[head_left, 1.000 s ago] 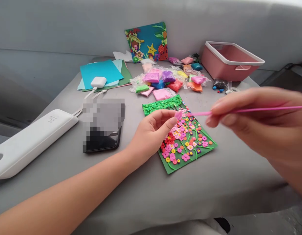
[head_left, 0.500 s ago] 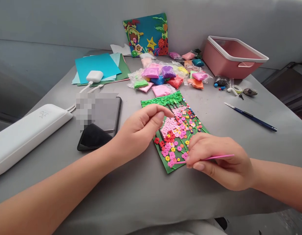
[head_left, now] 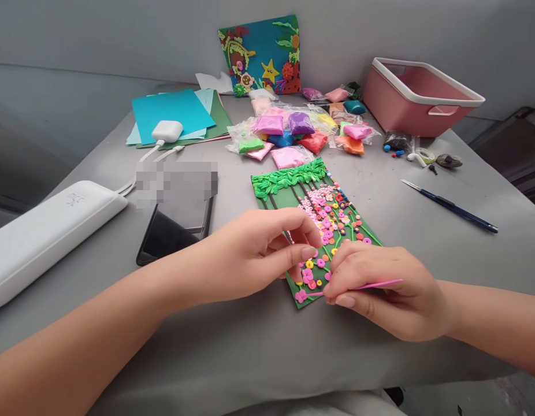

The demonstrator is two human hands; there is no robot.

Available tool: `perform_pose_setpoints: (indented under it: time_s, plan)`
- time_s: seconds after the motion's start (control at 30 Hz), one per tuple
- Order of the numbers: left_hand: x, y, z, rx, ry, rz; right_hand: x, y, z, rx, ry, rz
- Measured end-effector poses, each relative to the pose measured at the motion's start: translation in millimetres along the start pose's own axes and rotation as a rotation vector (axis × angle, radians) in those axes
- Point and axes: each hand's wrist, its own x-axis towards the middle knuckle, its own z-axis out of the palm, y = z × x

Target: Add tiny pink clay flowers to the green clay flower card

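Note:
A green clay picture point(head_left: 262, 203) lies flat before me, with a leafy green band along its far edge and many small clay flowers. My right hand point(head_left: 386, 292) pinches a thin pink stick point(head_left: 382, 283) near the picture's lower right. The stick's near end meets a pink clay flower point(head_left: 301, 296) at the bottom corner. My left hand point(head_left: 267, 248) hovers over the picture's left part, fingers loosely curved and thumb a little apart from the index finger. It hides some of the flowers, and nothing shows between its fingertips.
Bagged coloured clay point(head_left: 293, 132) lies in a heap behind the picture. A pink basket point(head_left: 417, 98) and a dark blue craft knife point(head_left: 452, 206) are at right. On the left are a phone point(head_left: 176, 231), a white power bank point(head_left: 55, 237) and coloured sheets point(head_left: 172, 115). A sea-scene picture point(head_left: 261, 58) leans behind.
My left hand has moved down and right over the flowers, its fingers loosening. My right hand still holds the pink stick, with its end at the bottom corner flower.

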Motion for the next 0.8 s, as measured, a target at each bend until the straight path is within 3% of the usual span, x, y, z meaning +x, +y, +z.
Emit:
perform_pose_setpoints:
  time_s: [0.47,0.67,0.8]
  plan:
    - [-0.5,1.7,4.8,-0.017,-0.147,-0.115,-1.3,-0.2,2.6,-0.048,-0.024,-0.036]
    - [-0.2,4.3,5.3,-0.007,-0.163,-0.134,-1.9,-4.4,-3.5,-0.016,0.028,-0.096]
    - [0.0,6.1,4.0,-0.173,-0.124,-0.141,-4.6,-3.8,-9.6,0.057,0.183,-0.087]
